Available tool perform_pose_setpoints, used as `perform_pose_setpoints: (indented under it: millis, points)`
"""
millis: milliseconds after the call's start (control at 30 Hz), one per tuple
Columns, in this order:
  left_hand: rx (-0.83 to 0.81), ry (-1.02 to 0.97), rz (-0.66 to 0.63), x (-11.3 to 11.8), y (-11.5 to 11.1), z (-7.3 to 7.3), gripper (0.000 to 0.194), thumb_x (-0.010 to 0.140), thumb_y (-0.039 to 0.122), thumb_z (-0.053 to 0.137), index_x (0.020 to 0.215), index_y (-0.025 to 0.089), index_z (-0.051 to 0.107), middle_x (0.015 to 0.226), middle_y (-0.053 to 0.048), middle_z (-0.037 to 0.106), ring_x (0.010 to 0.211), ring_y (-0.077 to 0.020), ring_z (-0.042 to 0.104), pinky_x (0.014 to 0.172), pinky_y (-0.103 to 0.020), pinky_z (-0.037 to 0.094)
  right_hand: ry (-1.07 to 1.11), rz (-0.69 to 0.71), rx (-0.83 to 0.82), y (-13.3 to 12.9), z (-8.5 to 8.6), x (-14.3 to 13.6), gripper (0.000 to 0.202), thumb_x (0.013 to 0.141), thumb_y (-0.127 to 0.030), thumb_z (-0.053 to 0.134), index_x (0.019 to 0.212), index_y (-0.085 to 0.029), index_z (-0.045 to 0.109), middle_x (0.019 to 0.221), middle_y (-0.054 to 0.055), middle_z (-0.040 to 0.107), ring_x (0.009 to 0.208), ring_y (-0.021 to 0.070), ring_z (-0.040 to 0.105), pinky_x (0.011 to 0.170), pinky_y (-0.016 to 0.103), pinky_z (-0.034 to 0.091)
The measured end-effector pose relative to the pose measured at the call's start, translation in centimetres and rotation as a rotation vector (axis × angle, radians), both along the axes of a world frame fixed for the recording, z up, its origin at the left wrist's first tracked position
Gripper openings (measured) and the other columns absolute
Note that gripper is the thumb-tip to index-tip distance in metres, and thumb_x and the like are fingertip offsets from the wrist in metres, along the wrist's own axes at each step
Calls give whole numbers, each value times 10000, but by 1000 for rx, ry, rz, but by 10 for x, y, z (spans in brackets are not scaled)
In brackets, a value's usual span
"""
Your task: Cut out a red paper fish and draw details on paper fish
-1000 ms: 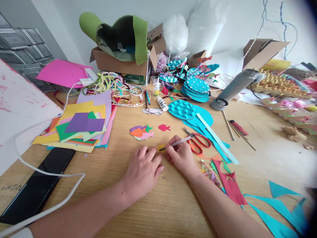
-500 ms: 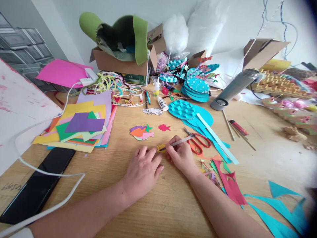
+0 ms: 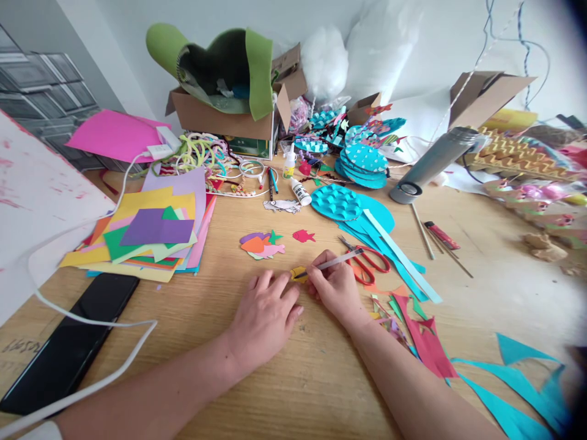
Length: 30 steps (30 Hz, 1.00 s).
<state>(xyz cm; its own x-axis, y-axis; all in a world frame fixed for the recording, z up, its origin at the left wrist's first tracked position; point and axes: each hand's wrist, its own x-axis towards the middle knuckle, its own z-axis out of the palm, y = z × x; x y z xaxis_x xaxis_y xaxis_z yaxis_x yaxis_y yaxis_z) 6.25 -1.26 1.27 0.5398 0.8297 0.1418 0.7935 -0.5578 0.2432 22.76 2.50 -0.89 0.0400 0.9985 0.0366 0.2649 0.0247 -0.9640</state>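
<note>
My right hand [image 3: 334, 285] is closed around a slim pen [image 3: 339, 259], its tip on a small yellow paper piece [image 3: 299, 273]. My left hand [image 3: 267, 308] rests flat on the wooden table, its fingers apart and its fingertips at the left edge of the yellow piece. Beyond my hands lie overlapping paper fish, an orange one [image 3: 257, 245] among them, and a single red paper fish [image 3: 303, 236]. Red-handled scissors [image 3: 367, 264] lie just right of the pen, partly behind it.
Coloured paper sheets [image 3: 158, 227] and a black phone [image 3: 68, 342] are at the left. White glue bottles [image 3: 301, 192] stand or lie beyond the fish. Blue paper ovals [image 3: 337, 203], red scraps [image 3: 428, 342] and a steel flask [image 3: 433, 162] are to the right.
The pen has tilted slightly and its tip has shifted a little over the yellow piece. My left hand has stayed in place.
</note>
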Motion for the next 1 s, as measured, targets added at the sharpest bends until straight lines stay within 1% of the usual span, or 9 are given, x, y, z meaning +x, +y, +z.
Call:
perform_pose_setpoints:
  millis: [200, 1000]
  points:
    - [-17, -10, -2, 1, 0, 0, 269, 928, 306, 493, 1173, 235, 578, 1184, -65, 565, 1032, -272, 458, 879, -465, 427, -41, 23, 8, 0, 2, 0, 107, 766, -219, 552, 700, -204, 470, 469, -54, 505, 387, 103, 476, 391, 206, 330]
    - [4, 8, 0, 1, 1, 0, 242, 923, 303, 499, 1129, 221, 596, 1171, -77, 567, 1014, -265, 459, 860, -457, 435, -74, 18, 4, 0, 4, 0, 114, 772, -227, 549, 691, -206, 472, 464, -46, 514, 389, 108, 484, 382, 207, 340]
